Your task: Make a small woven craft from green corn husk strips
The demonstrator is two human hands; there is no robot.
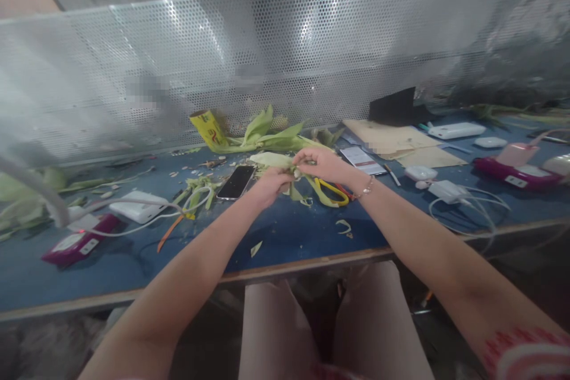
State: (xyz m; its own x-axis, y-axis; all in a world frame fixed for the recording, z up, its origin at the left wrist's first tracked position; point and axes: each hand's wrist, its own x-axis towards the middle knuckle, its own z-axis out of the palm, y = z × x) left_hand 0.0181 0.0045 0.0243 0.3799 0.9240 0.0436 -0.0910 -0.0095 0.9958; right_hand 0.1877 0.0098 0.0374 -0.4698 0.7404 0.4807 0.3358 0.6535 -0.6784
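Note:
Over the middle of the blue table, both my hands meet at a bundle of pale green corn husk (271,159). My left hand (272,186) is closed on its lower end from the left. My right hand (323,163), with a bracelet at the wrist, pinches the bundle from the right, fingers bent over it. A small whitish piece shows between the fingertips; its kind is unclear. A yellow loop handle (338,193), partly under a husk strip, lies below my right hand. Just left of my hands lies a dark-screened phone (237,182).
Behind my hands lie green husk leaves (271,136) and a yellow cylinder (208,129), before a perforated metal screen (307,41). Purple power strips (82,240) with cables sit on both sides. A lit phone (361,160) and brown paper (392,136) lie right; husk scraps are scattered about.

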